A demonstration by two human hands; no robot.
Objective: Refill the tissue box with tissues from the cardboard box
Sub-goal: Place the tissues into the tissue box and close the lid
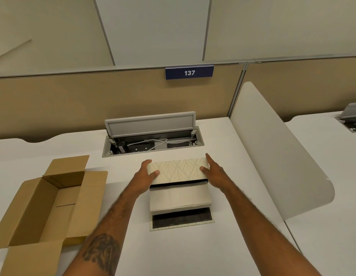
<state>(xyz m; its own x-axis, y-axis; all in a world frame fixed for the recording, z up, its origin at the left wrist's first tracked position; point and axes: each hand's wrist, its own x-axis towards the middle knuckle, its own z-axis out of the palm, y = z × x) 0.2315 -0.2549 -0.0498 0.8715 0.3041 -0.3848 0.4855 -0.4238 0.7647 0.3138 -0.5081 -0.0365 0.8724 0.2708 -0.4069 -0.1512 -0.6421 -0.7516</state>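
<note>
The cream tissue box cover (178, 170) with a leaf pattern is held at both ends, tilted up over a stack of pale tissues (180, 197). My left hand (146, 173) grips its left end and my right hand (212, 171) grips its right end. The stack rests on the box's flat base (183, 220), whose dark inner face shows nearer to me. The open cardboard box (44, 202) lies at the left on the white desk (193, 251); its inside looks empty.
An open cable hatch (153, 143) with a raised grey lid and wires sits just behind the tissue box. A curved white divider (272, 156) stands at the right. A tan partition with a "137" sign (189, 72) runs along the back.
</note>
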